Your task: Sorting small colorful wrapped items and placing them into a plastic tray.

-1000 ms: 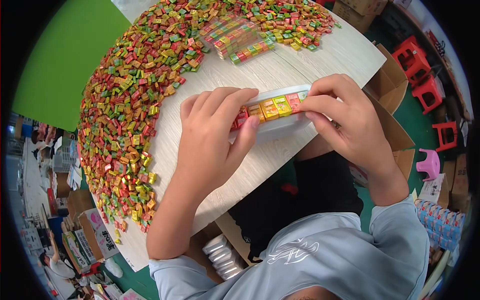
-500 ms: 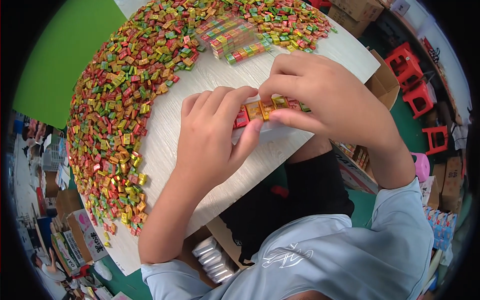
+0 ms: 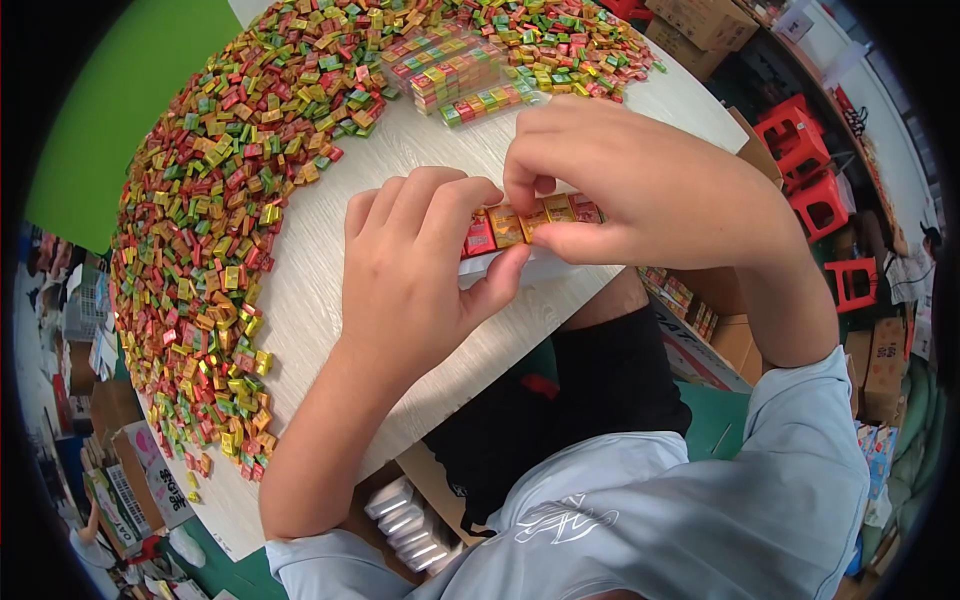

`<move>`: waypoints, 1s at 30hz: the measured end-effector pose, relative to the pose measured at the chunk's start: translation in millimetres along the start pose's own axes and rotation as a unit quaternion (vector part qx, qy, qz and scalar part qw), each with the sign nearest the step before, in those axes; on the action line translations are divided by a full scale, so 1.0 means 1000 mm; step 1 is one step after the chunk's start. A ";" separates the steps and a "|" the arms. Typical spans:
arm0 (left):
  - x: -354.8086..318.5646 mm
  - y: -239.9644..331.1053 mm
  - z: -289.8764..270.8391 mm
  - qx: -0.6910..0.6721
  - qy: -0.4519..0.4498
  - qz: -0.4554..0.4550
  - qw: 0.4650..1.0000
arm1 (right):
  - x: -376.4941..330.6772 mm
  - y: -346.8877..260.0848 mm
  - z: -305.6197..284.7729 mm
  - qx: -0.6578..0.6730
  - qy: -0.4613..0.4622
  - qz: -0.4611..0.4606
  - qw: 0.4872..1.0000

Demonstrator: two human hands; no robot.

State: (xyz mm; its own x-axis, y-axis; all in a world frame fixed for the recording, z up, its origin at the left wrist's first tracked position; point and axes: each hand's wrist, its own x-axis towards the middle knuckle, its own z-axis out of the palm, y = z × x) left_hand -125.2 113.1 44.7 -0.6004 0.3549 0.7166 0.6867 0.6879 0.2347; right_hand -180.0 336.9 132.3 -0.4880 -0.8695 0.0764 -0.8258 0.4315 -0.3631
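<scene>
Both hands hold a short row of small wrapped candies (image 3: 528,222), red, orange and yellow, seated in a clear plastic sleeve over the near edge of the pale wooden table (image 3: 330,290). My left hand (image 3: 415,270) grips the row's left end, thumb underneath. My right hand (image 3: 640,190) arches over the right end, with its fingertips pinching the top of the candies. A large heap of loose candies (image 3: 210,230) in red, green, yellow and orange curves around the table's left and far side.
Several finished candy rows (image 3: 462,78) lie stacked at the far middle of the table. Red plastic stools (image 3: 812,170) and cardboard boxes (image 3: 690,30) stand to the right. A green floor area (image 3: 110,110) lies to the left. Stacked boxes sit under the table by my knees.
My right hand has moved left over the candy row and now covers most of it. The left hand stays clamped on the row's left end.
</scene>
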 end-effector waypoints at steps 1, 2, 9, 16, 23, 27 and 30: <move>0.000 -0.001 0.000 0.001 0.000 -0.001 1.000 | -0.003 -0.001 0.001 -0.034 0.040 -0.007 0.999; -0.001 -0.002 0.001 -0.008 0.006 0.005 1.000 | -0.005 -0.003 0.002 -0.069 0.080 -0.013 0.994; -0.009 -0.005 0.010 -0.093 0.056 0.008 0.994 | -0.003 -0.013 -0.006 -0.104 0.040 0.012 0.994; -0.016 -0.016 0.015 -0.038 0.107 0.027 0.993 | -0.005 -0.022 -0.010 -0.201 0.021 -0.020 0.979; -0.018 -0.019 0.014 -0.016 0.094 0.048 0.994 | -0.006 -0.019 -0.002 -0.239 0.039 -0.060 0.968; -0.017 -0.019 0.014 -0.015 0.092 0.050 0.994 | -0.006 -0.020 -0.005 -0.274 -0.007 -0.086 0.958; -0.017 -0.019 0.016 -0.019 0.093 0.046 0.994 | -0.007 -0.019 0.002 -0.239 0.077 -0.107 0.962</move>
State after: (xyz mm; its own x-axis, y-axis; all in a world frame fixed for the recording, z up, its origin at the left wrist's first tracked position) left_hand -134.2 103.8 17.4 -0.4508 0.2883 0.8448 0.7517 0.6330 0.1851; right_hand -160.7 334.4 136.6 -0.2982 -0.9206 0.2521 -0.9296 0.3401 0.1423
